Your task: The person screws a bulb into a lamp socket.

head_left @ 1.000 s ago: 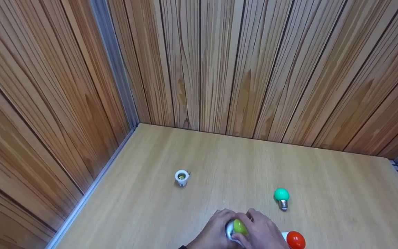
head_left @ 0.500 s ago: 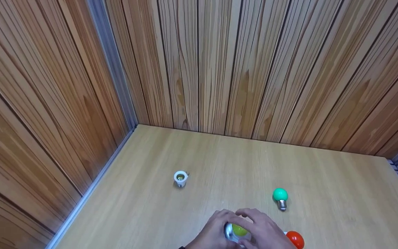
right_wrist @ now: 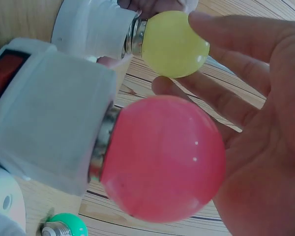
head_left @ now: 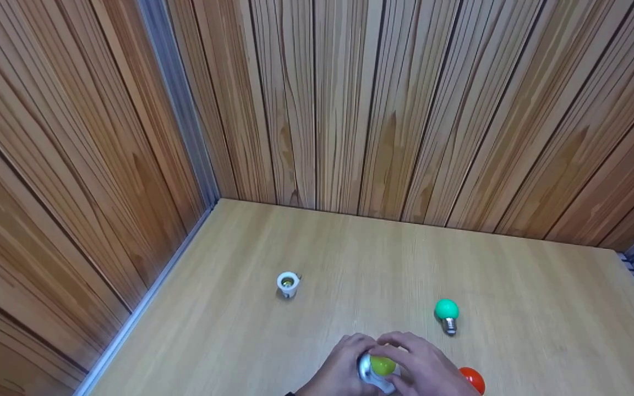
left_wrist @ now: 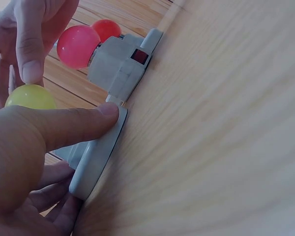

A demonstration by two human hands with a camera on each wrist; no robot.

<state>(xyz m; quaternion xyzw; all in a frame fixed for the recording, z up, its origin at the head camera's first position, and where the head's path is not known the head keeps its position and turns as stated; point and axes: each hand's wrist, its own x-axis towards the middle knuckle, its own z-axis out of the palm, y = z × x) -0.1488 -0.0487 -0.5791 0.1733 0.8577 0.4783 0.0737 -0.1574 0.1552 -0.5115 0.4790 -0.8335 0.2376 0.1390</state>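
My left hand [head_left: 342, 366] grips the rim of a white round lamp holder [left_wrist: 99, 157], its thumb on the upper edge and fingers beneath. A yellow light bulb [right_wrist: 169, 44] sits in that holder, with some of its metal screw base showing. My right hand [right_wrist: 275, 128] has its thumb and fingertips on either side of the yellow glass. Beside this work, a red bulb [right_wrist: 164, 157] stands in a white socket with a red switch [right_wrist: 6, 71]. In the head view, the right hand partly covers that area, where a red bulb [head_left: 472, 379] shows.
A green bulb [head_left: 447, 316] lies on the wooden table [head_left: 229, 341] to the right. Farther left stands a small white socket [head_left: 288, 284] with its opening upward. Wood-plank walls [head_left: 350, 110] border the table at the back and left. Another red bulb [left_wrist: 107, 30] shows behind the nearer one.
The right fingers loosened and spread off the yellow bulb, then came back round it. The right hand sits slightly farther right and covers more of the red bulb's socket. The left hand stays put.
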